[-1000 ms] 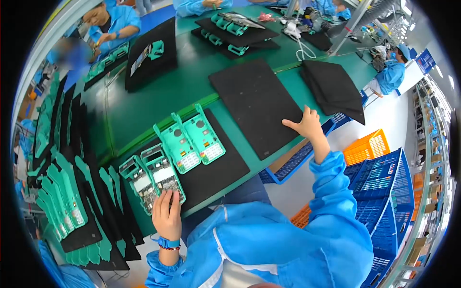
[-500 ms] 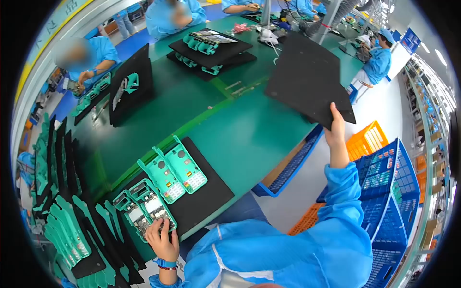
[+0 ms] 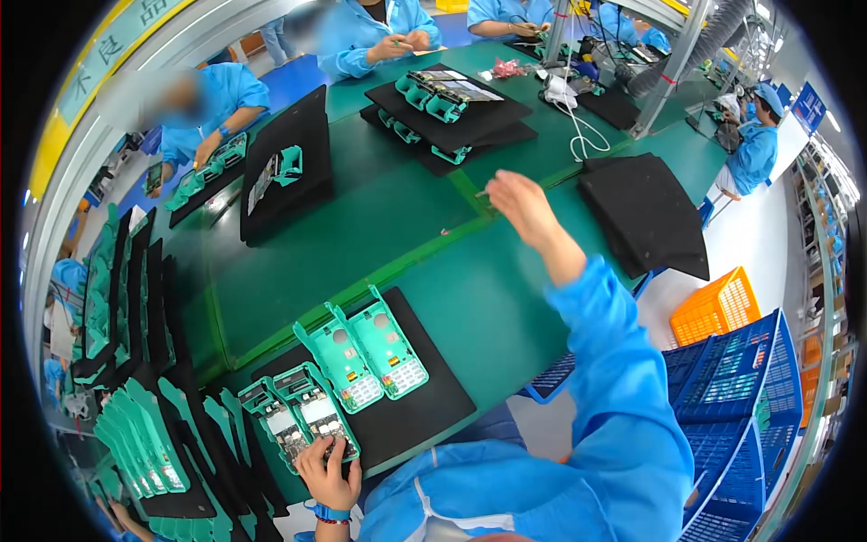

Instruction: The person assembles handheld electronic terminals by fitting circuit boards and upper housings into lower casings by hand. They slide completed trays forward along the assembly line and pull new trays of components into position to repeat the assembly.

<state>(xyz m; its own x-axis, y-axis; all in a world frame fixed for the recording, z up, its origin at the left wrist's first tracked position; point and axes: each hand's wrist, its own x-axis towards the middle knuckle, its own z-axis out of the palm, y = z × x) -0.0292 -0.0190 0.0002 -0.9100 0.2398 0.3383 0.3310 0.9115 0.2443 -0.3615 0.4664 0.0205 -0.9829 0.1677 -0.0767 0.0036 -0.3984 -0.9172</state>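
My left hand is closed over the lower end of a green plastic housing with a circuit board, its fingers bent onto the board. A similar filled housing lies against it on the left. Just beyond are two green housing shells with white keypad grids, side by side on a black foam sheet. My right hand is raised over the table, slightly blurred, fingers stretched out and no sheet in them. A small thin item shows by its fingertips; whether they touch it I cannot tell. Right of it lie stacked black sheets.
Black sheets with green parts crowd the left side. More loaded sheets and a tilted black sheet stand across the green table. Blue crates and an orange crate stand right. Several co-workers sit around.
My right hand has let go of the black sheet, which now lies at the table's right edge, and has moved left over the table. My left hand stays on the housing. The view has shifted.
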